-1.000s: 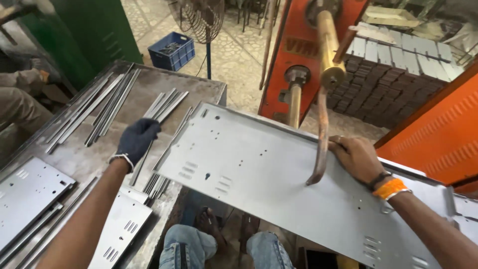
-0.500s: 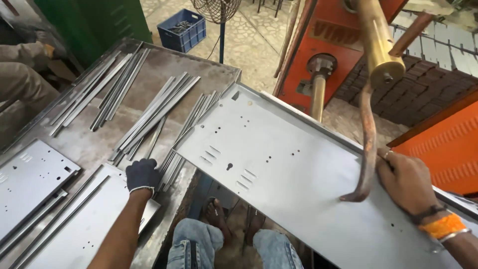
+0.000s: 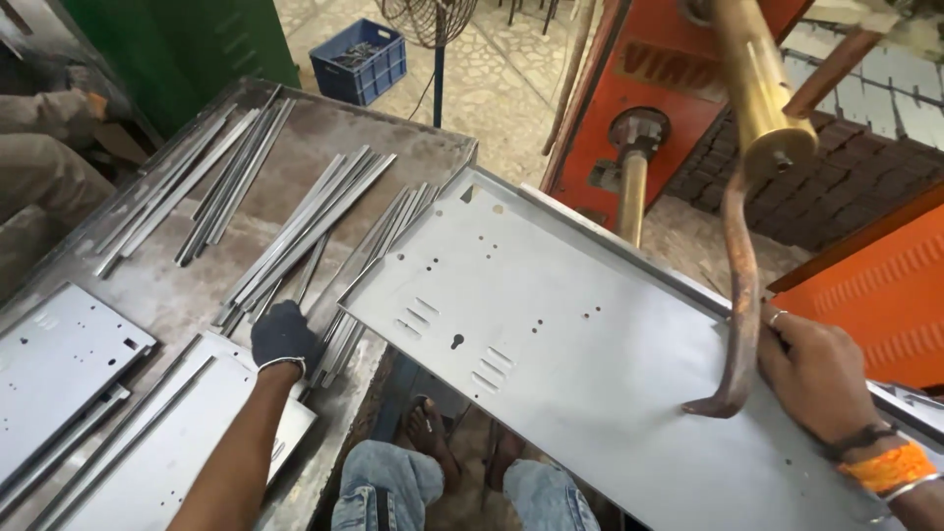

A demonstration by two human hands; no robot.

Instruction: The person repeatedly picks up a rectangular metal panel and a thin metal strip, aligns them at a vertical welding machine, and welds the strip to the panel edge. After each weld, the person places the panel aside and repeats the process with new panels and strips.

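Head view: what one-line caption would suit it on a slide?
Gloved left hand on metal strips; bare right hand steadies a punched steel panel beneath a bent electrode arm.

Your left hand (image 3: 283, 337) wears a dark navy-black glove with a thin white edge at the cuff; your right hand (image 3: 812, 372) is bare, with a bright orange band and a dark thread at the wrist. The sheet-metal panel (image 3: 551, 334) in front of you is pale matte grey, dotted with small dark holes and short slot rows. The metal strips (image 3: 305, 231) are a shinier silver-grey against the counter (image 3: 403, 138), which is dull brown-grey and stained. The bent rod (image 3: 742, 295) is rusty red-brown, hanging from a brass-yellow cylinder (image 3: 757, 84). The machine body (image 3: 629, 69) is orange-red. Your jeans (image 3: 388, 487) are faded blue. The crate (image 3: 362, 61) is blue, the wall panel (image 3: 211, 44) green.
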